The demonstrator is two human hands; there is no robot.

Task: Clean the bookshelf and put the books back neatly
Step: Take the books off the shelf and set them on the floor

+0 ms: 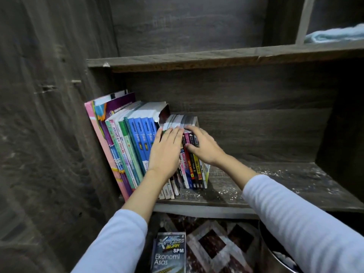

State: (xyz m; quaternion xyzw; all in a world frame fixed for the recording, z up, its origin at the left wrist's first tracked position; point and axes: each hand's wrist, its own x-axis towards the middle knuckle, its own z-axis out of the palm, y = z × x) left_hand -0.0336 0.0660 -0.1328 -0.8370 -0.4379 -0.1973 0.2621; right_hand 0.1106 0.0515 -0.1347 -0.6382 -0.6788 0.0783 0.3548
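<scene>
Our left hand point(167, 152) pressed flat, fingers straight, steadying the books point(136, 138) at the left end of the shelf point(275, 186). Our right hand point(205, 147) gripped the small books point(194, 170), probably to square them.

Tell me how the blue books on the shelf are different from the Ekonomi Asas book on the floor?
The blue books stand spine-out on the shelf; the Ekonomi Asas book lies flat on the patterned floor, cover up. The blue books are several matching ones in a row; the Ekonomi Asas book is a single one. The blue books show bright blue spines; the Ekonomi Asas book has a dark cover. Both carry printed titles.
</scene>
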